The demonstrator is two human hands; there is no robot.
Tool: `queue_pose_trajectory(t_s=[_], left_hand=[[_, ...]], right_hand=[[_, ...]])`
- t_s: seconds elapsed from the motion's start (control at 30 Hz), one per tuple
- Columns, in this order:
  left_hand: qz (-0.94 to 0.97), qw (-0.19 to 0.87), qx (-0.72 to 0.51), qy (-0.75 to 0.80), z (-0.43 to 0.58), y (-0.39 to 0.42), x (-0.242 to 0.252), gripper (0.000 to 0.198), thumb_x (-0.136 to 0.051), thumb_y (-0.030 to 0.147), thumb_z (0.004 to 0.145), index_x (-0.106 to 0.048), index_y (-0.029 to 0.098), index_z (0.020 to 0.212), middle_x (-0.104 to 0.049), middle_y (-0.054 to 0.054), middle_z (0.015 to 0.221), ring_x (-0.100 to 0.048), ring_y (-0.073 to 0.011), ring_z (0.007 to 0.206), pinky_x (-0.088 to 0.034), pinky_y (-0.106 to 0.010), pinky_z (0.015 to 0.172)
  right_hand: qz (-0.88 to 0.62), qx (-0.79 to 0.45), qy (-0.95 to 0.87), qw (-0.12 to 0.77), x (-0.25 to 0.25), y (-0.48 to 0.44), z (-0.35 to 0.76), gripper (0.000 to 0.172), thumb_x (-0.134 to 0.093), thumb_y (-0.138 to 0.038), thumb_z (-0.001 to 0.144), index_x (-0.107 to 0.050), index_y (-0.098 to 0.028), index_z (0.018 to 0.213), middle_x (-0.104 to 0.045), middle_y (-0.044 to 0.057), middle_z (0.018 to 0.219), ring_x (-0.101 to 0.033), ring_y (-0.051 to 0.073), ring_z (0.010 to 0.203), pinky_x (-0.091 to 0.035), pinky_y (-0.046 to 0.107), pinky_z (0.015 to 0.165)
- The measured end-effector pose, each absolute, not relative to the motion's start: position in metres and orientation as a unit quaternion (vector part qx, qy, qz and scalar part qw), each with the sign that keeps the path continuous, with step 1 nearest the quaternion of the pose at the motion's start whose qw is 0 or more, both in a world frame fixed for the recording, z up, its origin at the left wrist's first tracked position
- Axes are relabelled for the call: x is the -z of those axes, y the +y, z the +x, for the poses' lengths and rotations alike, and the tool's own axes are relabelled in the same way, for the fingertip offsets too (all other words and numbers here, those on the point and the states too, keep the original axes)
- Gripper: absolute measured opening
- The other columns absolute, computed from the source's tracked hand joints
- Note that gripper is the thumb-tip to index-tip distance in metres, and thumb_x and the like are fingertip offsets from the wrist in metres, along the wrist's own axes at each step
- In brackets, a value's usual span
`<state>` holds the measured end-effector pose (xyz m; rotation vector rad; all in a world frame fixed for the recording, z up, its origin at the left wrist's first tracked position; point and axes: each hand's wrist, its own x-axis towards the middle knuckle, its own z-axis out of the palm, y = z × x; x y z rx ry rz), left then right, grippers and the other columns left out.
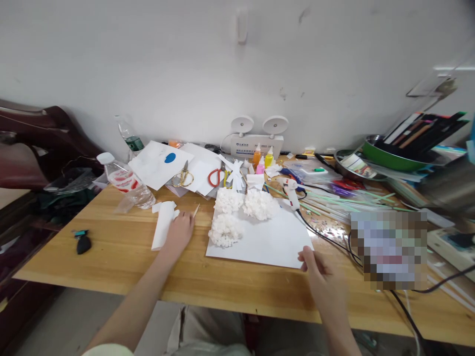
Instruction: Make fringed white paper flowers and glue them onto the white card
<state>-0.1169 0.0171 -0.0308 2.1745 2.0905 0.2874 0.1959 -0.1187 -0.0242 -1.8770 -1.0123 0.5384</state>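
Observation:
On the wooden table, my left hand (181, 230) lies with its fingers stretched forward, beside folded white paper (161, 232). A thin pointed stick (196, 210) is just past its fingertips. My right hand (318, 267), partly blurred, has its thumb and fingers closed at the near right corner of a white sheet (270, 242). Three fluffy white clusters (225, 230) sit on the left and far part of that sheet. A white hot glue gun (291, 193) stands by its far right edge.
Scissors with gold handles (182, 177) and red-handled scissors (215, 177) lie on papers behind. A water bottle (128, 183) stands at left. Small paint bottles (268, 157) are at the back. Black cable (322, 232), thin strips and a green pan (393, 155) crowd the right.

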Motion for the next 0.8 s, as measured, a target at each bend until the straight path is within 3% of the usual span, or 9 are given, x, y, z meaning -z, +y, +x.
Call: queue_pose_trajectory(t_s=[0.1, 0.2, 0.27, 0.37, 0.47, 0.6, 0.73, 0.8], left_hand=[[0.71, 0.065, -0.11, 0.693, -0.119, 0.013, 0.023, 0.02, -0.034, 0.019, 0.081, -0.052, 0.014, 0.077, -0.059, -0.01, 0.081, -0.057, -0.0212, 0.076, -0.042, -0.033, 0.069], [0.7, 0.116, -0.155, 0.687, -0.108, -0.006, 0.009, 0.016, -0.037, 0.023, 0.079, -0.051, 0.017, 0.076, -0.061, -0.006, 0.079, -0.058, -0.0177, 0.074, -0.043, -0.029, 0.068], [0.655, 0.292, -0.246, 0.653, -0.089, -0.028, 0.0, 0.014, -0.043, 0.028, 0.077, -0.052, 0.017, 0.077, -0.061, -0.002, 0.072, -0.059, -0.0155, 0.066, -0.045, -0.027, 0.062], [0.571, 0.571, -0.243, 0.537, -0.056, -0.064, -0.006, 0.017, -0.05, 0.033, 0.073, -0.052, 0.016, 0.074, -0.057, 0.001, 0.06, -0.056, -0.0119, 0.048, -0.047, -0.026, 0.052], [0.539, 0.65, -0.228, 0.484, -0.033, -0.085, -0.005, 0.016, -0.054, 0.031, 0.07, -0.053, 0.015, 0.07, -0.058, 0.001, 0.063, -0.056, -0.011, 0.049, -0.047, -0.025, 0.051], [0.646, 0.558, -0.192, 0.484, -0.029, -0.079, -0.005, 0.02, -0.052, 0.035, 0.074, -0.058, 0.016, 0.072, -0.059, 0.0, 0.06, -0.055, -0.0126, 0.054, -0.045, -0.025, 0.054], [0.807, 0.244, -0.227, 0.487, -0.034, -0.052, -0.006, 0.016, -0.051, 0.03, 0.077, -0.06, 0.018, 0.083, -0.061, -0.004, 0.081, -0.054, -0.0183, 0.08, -0.04, -0.034, 0.076], [0.847, 0.156, -0.207, 0.463, -0.035, -0.039, -0.003, 0.016, -0.051, 0.026, 0.077, -0.059, 0.019, 0.089, -0.059, -0.005, 0.087, -0.052, -0.0196, 0.087, -0.036, -0.035, 0.08]], right_hand=[[-0.749, -0.131, -0.418, 0.498, 0.027, -0.115, 0.2, 0.031, -0.057, -0.038, 0.072, -0.055, -0.015, 0.093, -0.059, 0.008, 0.086, -0.054, 0.015, 0.059, -0.042, 0.026, 0.049], [-0.7, -0.093, -0.491, 0.51, 0.025, -0.114, 0.185, 0.024, -0.055, -0.027, 0.076, -0.053, -0.017, 0.098, -0.056, 0.006, 0.081, -0.052, 0.014, 0.06, -0.043, 0.026, 0.05], [-0.612, -0.105, -0.615, 0.486, 0.023, -0.115, 0.166, 0.017, -0.049, -0.019, 0.079, -0.056, -0.019, 0.094, -0.057, 0.005, 0.076, -0.053, 0.015, 0.064, -0.046, 0.027, 0.056], [-0.477, -0.141, -0.763, 0.413, 0.025, -0.117, 0.137, 0.037, -0.044, -0.01, 0.08, -0.051, -0.023, 0.114, -0.059, 0.008, 0.09, -0.056, 0.017, 0.078, -0.048, 0.03, 0.067], [-0.427, -0.131, -0.809, 0.382, 0.032, -0.119, 0.125, 0.045, -0.04, -0.007, 0.08, -0.048, -0.027, 0.12, -0.06, 0.007, 0.09, -0.057, 0.017, 0.079, -0.049, 0.031, 0.068], [-0.449, -0.133, -0.778, 0.418, 0.037, -0.118, 0.135, 0.036, -0.043, -0.009, 0.081, -0.055, -0.024, 0.111, -0.062, 0.007, 0.087, -0.058, 0.017, 0.078, -0.049, 0.032, 0.066], [-0.508, -0.182, -0.7, 0.469, 0.029, -0.116, 0.141, 0.019, -0.046, -0.014, 0.081, -0.058, -0.02, 0.094, -0.062, 0.006, 0.078, -0.058, 0.016, 0.072, -0.049, 0.028, 0.063], [-0.533, -0.192, -0.676, 0.47, 0.026, -0.114, 0.14, 0.013, -0.047, -0.017, 0.081, -0.058, -0.02, 0.088, -0.061, 0.004, 0.072, -0.057, 0.014, 0.062, -0.047, 0.026, 0.057]])
